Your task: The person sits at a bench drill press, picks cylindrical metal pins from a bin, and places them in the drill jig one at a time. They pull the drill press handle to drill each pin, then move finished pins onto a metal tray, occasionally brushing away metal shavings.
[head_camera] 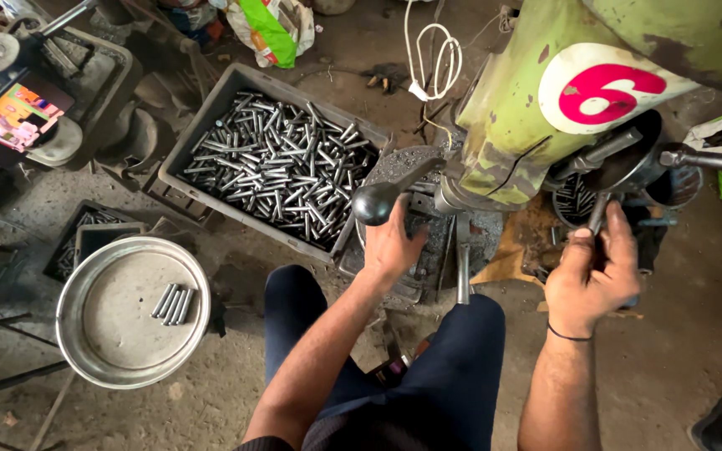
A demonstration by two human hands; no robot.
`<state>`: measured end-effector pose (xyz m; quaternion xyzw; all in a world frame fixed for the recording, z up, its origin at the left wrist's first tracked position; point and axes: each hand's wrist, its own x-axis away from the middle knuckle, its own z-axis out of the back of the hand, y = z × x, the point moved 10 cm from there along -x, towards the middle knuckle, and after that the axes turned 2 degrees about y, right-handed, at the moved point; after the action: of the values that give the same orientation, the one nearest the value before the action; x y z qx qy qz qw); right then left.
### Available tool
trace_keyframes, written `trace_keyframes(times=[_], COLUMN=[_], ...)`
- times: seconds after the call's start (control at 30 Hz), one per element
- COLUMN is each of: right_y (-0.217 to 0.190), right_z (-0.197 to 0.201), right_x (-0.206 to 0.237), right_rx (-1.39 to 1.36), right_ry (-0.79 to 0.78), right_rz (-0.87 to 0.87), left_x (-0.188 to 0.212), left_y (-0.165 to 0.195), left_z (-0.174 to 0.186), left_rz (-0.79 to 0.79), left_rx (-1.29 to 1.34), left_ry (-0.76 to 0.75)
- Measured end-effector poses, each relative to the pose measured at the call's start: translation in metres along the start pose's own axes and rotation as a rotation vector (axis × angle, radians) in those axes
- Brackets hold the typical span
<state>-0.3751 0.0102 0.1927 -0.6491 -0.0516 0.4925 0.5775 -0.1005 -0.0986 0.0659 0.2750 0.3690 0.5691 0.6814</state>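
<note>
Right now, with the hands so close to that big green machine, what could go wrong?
1. The left hand sits under the black lever knob, close to the green machine; fingers might get pinched.
2. The right hand grips a metal handle and could slip.
3. The crate, heaped with metal rods, might spill if bumped.

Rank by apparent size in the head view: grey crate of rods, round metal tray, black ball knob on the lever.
1. Grey crate of rods, widest span.
2. Round metal tray, clearly smaller, though nearer the camera, so the true gap may be larger.
3. Black ball knob, by far the smallest, just above the left hand.
</note>
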Motion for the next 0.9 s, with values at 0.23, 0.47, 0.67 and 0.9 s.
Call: trace_keyframes(times=[0.23,0.47,0.67,0.9], right_y=[-0.001,-0.001,-0.007,-0.002], right_z=[-0.001,-0.002,-0.004,-0.003], right_x=[0.000,-0.001,-0.001,-0.002], right_rx=[0.008,0.048,0.076,0.069], right_ry=[-0.002,0.012,0.008,0.019], right_rz=[0.029,0.072,0.115,0.093], left_x=[-0.018,-0.020,-0.024,-0.014], left_y=[-0.013,-0.035,-0.037,-0.023], left_z=[-0.021,-0.035,-0.037,-0.014], left_rz=[0.025,-0.001,-0.097,-0.005], left_rx=[0.085,0.115,0.142,0.053], left_ry=[-0.187,-0.203,-0.214,-0.093])
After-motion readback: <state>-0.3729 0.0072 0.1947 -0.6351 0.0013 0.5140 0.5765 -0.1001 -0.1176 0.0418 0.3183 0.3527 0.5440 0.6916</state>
